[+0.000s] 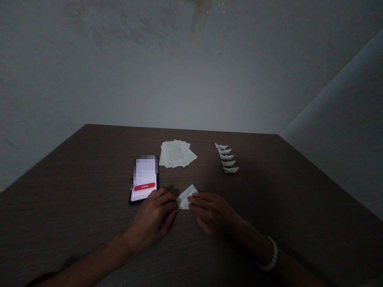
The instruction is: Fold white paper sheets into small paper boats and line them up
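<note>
A small folded piece of printed paper [186, 197] lies on the table between my two hands, one corner pointing away from me. My left hand [158, 211] grips its left edge with bent fingers. On the other side, the fingers of my right hand [211, 211] press together on the paper's right part. My fingers cover both sides of the sheet, so its full fold is hidden. Just beyond my left hand is a phone [145, 175] with a lit screen.
A loose pile of printed paper sheets [176, 153] lies beyond my hands. To its right, several folded paper boats [228, 158] stand in a row. The dark wooden table [89, 179] meets a grey wall [191, 87] at its far edge.
</note>
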Tool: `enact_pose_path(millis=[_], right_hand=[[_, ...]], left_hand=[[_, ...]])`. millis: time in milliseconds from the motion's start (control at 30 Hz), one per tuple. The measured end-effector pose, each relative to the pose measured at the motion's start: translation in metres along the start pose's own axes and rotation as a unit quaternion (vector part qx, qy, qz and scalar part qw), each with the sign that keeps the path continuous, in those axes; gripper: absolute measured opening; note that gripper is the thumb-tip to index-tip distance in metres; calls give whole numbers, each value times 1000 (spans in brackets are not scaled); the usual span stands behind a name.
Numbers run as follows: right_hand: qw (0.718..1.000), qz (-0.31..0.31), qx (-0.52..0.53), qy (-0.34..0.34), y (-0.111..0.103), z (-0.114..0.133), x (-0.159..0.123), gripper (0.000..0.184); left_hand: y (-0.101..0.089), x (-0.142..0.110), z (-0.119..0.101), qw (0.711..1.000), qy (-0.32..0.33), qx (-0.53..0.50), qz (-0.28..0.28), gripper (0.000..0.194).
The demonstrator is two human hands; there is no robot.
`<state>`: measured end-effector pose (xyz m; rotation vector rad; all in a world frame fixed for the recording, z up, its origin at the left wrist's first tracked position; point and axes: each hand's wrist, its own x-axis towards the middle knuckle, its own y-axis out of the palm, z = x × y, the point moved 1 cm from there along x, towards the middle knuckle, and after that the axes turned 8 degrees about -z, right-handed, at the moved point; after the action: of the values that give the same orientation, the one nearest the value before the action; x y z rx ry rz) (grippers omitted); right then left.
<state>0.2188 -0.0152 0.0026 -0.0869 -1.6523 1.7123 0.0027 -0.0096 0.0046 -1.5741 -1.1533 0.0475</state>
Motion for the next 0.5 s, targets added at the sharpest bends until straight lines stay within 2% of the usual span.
enact_pose_path(millis=[200,500], right_hand=[[998,50,-6,26,-1,3,2,35],[998,65,-4,-1,-2,4,2,36]], left_hand=[[0,1,-1,1000,-19,-10,6,18],[1,4,1,999,-23,-27,9,16]])
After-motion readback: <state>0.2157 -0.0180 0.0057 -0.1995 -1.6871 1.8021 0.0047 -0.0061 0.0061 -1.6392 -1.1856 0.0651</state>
